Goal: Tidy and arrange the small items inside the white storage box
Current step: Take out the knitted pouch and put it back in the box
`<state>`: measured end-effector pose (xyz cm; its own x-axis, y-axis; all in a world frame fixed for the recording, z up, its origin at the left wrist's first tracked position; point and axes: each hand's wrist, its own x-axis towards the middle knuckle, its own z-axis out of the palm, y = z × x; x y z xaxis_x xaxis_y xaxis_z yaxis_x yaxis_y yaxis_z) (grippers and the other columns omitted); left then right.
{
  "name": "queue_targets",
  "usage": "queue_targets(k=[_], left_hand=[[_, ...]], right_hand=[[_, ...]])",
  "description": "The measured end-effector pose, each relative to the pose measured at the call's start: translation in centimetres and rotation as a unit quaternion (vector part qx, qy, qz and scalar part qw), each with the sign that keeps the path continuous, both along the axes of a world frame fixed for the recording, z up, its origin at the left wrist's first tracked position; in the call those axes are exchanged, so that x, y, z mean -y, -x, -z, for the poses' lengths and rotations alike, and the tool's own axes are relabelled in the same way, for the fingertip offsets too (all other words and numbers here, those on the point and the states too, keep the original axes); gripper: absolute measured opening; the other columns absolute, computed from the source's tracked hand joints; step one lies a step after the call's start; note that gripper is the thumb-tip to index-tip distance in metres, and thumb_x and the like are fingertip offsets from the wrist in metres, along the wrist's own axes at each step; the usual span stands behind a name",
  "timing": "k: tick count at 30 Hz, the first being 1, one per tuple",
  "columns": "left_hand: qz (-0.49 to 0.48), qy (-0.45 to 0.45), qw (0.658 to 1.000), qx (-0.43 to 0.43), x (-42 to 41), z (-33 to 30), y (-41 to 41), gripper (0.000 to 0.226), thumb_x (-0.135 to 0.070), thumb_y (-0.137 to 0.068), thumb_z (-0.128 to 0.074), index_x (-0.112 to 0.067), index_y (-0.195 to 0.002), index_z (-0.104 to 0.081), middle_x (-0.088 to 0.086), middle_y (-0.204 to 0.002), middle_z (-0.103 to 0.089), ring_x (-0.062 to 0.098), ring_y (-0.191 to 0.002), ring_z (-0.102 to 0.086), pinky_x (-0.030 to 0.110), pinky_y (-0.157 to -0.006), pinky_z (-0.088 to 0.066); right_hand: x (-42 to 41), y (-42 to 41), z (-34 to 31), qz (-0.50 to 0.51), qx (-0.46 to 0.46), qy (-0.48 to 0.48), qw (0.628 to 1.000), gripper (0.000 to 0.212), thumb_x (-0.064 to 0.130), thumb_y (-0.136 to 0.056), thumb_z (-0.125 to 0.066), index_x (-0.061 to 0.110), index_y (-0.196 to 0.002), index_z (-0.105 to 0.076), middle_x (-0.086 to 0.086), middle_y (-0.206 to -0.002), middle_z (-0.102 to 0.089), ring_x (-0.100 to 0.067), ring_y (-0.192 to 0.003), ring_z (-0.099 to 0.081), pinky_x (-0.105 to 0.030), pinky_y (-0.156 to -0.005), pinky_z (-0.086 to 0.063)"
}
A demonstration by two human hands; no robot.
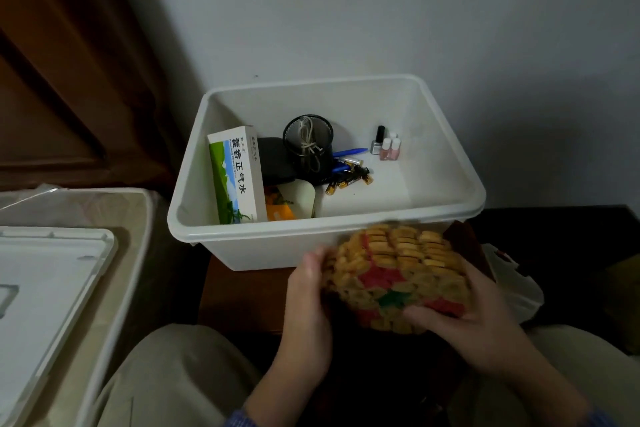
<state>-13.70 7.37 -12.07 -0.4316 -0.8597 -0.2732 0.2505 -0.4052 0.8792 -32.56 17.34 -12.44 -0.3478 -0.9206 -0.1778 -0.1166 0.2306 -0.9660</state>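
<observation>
Head cam: your left hand [306, 291] & right hand [474, 315] both clamp a woven yellow-red basket [394, 274], fingers wrapped round its sides, just in front of the white storage box [242, 246], outside it. Box sits open on a brown stool [242, 291] by the wall. Inside, left side: medicine carton [235, 177] standing on edge, dark pouch [275, 159] beside it, orange packet [278, 208] & pale card [299, 198] near the front wall. Middle: black mesh cup [308, 142] w/ a cable [307, 139] in it. Next to it: blue pens [349, 152], loose batteries [349, 177]. Back right: nail polish bottles [386, 146], upright, touching. Right part of floor bare. Left of you: white lid [45, 281] lying flat.
</observation>
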Motion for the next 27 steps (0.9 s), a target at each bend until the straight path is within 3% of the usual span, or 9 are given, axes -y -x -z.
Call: queue_targets(k=[3, 4, 6, 8, 11, 14, 17, 21, 27], left_hand=[[0.124, 0.211, 0.967, -0.074, -1.3, -3.6, -0.9, 0.066, -0.050, -0.082, -0.075, -0.003, -0.125, -0.056, 0.014, -0.113, -0.066, 0.030, -0.107, -0.064, 0.036, -0.085, -0.052], [0.159, 0.222, 0.958, -0.092, -1.7, -4.7, -0.5, 0.060, -0.033, -0.084, -0.077, -0.004, -0.130, -0.052, 0.012, -0.117, -0.066, 0.027, -0.111, -0.064, 0.033, -0.088, -0.052], [0.180, 0.195, 0.961, -0.080, -1.5, -6.9, 1.1, 0.058, -0.014, -0.078, -0.082, -0.019, -0.129, -0.055, 0.003, -0.120, -0.070, 0.020, -0.114, -0.066, 0.026, -0.089, -0.054], [0.113, 0.220, 0.968, -0.030, 0.1, -8.8, 2.6, 0.054, -0.019, -0.071, -0.084, -0.028, -0.119, -0.060, -0.007, -0.112, -0.073, 0.009, -0.105, -0.070, 0.020, -0.082, -0.055], [0.028, 0.277, 0.960, -0.010, 4.7, -12.2, 3.7, 0.040, -0.020, -0.074, -0.083, -0.019, -0.109, -0.065, -0.001, -0.102, -0.076, 0.015, -0.095, -0.073, 0.031, -0.078, -0.060], [-0.016, 0.243, 0.969, -0.053, 9.1, -13.9, 3.9, 0.035, -0.006, -0.079, -0.077, -0.008, -0.111, -0.064, 0.010, -0.103, -0.076, 0.028, -0.095, -0.073, 0.044, -0.081, -0.060], [-0.033, 0.199, 0.977, -0.069, 12.3, -13.9, 3.3, 0.041, -0.005, -0.083, -0.074, -0.004, -0.121, -0.059, 0.013, -0.109, -0.074, 0.029, -0.099, -0.073, 0.041, -0.078, -0.060], [0.032, 0.138, 0.990, 0.006, 14.6, -12.9, 2.9, 0.046, -0.012, -0.078, -0.078, -0.007, -0.120, -0.061, 0.012, -0.106, -0.075, 0.028, -0.094, -0.074, 0.036, -0.071, -0.060], [0.155, 0.061, 0.975, 0.146, 16.9, -11.2, 4.9, 0.040, -0.022, -0.081, -0.080, -0.011, -0.117, -0.066, 0.013, -0.104, -0.076, 0.032, -0.093, -0.074, 0.052, -0.086, -0.057]], right_hand=[[-3.1, 1.5, -2.6, 0.050, 0.030, -0.017, 0.998, 0.118, 0.052, -0.023, -0.101, 0.034, -0.132, -0.058, 0.029, -0.120, -0.067, 0.022, -0.102, -0.058, 0.000, -0.083, -0.047], [-3.8, 2.0, -3.1, 0.034, 0.085, -0.023, 0.996, 0.116, 0.044, -0.037, -0.102, 0.023, -0.140, -0.054, 0.013, -0.124, -0.070, 0.007, -0.106, -0.066, -0.015, -0.087, -0.055], [-2.8, 2.0, -5.5, 0.025, 0.170, -0.008, 0.985, 0.090, 0.015, -0.046, -0.099, 0.011, -0.130, -0.066, -0.011, -0.110, -0.077, -0.022, -0.094, -0.076, -0.034, -0.068, -0.063], [-0.1, 1.6, -9.0, 0.011, 0.228, 0.042, 0.973, 0.063, 0.014, -0.044, -0.097, 0.014, -0.105, -0.079, -0.016, -0.108, -0.076, -0.030, -0.093, -0.076, -0.033, -0.063, -0.061], [5.4, 2.2, -13.6, -0.046, 0.219, 0.079, 0.971, 0.048, 0.018, -0.065, -0.079, 0.019, -0.113, -0.077, -0.010, -0.121, -0.073, -0.028, -0.109, -0.072, -0.037, -0.079, -0.061], [11.5, 3.6, -16.0, -0.127, 0.137, 0.047, 0.981, 0.052, 0.021, -0.081, -0.074, 0.019, -0.131, -0.064, -0.005, -0.128, -0.070, -0.028, -0.119, -0.067, -0.051, -0.102, -0.052], [16.9, 5.1, -17.2, -0.197, 0.089, 0.002, 0.976, 0.053, 0.026, -0.086, -0.071, 0.011, -0.136, -0.059, -0.009, -0.132, -0.068, -0.029, -0.123, -0.064, -0.054, -0.111, -0.042], [22.2, 8.0, -17.3, -0.321, 0.028, -0.062, 0.945, 0.049, 0.021, -0.096, -0.057, 0.003, -0.141, -0.051, -0.016, -0.137, -0.062, -0.035, -0.127, -0.060, -0.050, -0.105, -0.049], [26.3, 11.9, -15.6, -0.421, -0.038, -0.192, 0.885, 0.052, 0.024, -0.088, -0.071, 0.007, -0.136, -0.056, -0.016, -0.133, -0.066, -0.036, -0.121, -0.064, -0.046, -0.098, -0.054]])
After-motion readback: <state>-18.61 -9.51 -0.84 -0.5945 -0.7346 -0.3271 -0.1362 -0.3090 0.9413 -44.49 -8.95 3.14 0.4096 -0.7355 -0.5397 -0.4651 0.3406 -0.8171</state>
